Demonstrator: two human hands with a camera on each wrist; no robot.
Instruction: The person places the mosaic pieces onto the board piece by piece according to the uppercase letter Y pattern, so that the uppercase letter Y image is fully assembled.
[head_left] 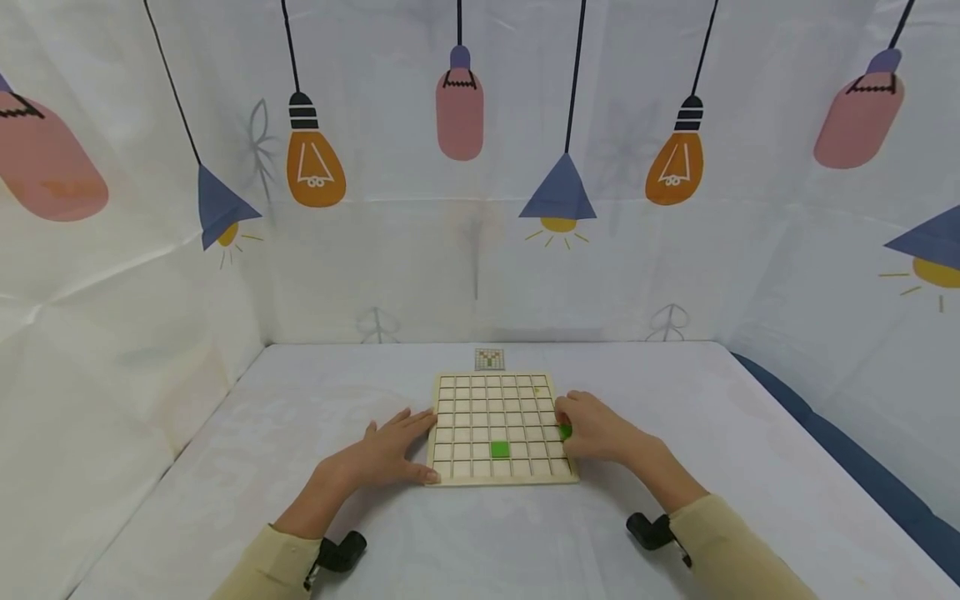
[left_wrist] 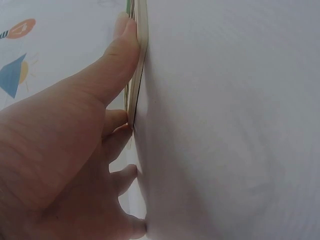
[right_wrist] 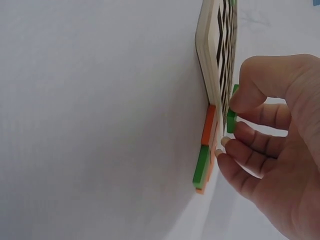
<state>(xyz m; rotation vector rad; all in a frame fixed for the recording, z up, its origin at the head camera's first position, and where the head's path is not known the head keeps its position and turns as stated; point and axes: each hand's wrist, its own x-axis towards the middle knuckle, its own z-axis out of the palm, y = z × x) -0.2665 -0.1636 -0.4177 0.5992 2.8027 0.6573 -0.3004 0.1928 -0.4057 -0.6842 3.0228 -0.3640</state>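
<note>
Where the left hand [head_left: 384, 451] rests: spread against the grid board [head_left: 495, 406]
Right hand [head_left: 602, 427]: pinching a green tile [right_wrist: 231, 121] by the board's right edge
Grid board: on the counter [head_left: 465, 542], bearing another green tile [head_left: 499, 450]

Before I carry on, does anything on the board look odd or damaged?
Only a faint yellowish spot, upper right on the board: the squares around it look plain. Its cause isn't clear.
</note>
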